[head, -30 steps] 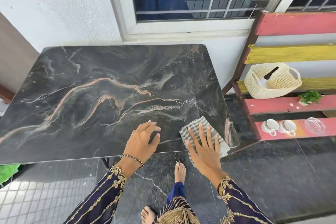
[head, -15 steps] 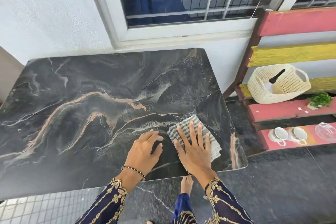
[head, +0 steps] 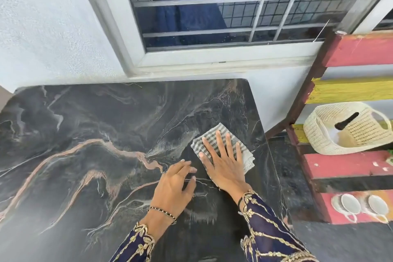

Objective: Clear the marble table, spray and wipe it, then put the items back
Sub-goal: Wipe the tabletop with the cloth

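Right hand: laid flat, palm down, fingers spread and straight, pressing on a folded grey-and-white striped cloth. It grips nothing; the cloth lies under the fingers and palm, with its far corner and right edge showing beyond the fingertips.

Left hand: resting on the dark marble desk just beside the right hand, to its left. Fingers loosely curved, tips touching the stone, nothing held. A thin beaded bracelet circles the wrist. Both forearms wear dark blue sleeves with gold leaf embroidery.

The cloth sits on the right part of the desk, near its right edge and roughly midway between front and back. The desk top is black with pink and white veins; apart from the hands and cloth, its visible surface carries no objects.

Behind the desk: a white textured wall and a white-framed window with a metal grille.

To the right, apart from the desk: a wooden slatted shelf painted red and yellow. On it, a cream woven basket with handles holding a dark handle-like item, not identifiable. Lower down, two white cups lie on a red slat. Dark stone floor lies below.
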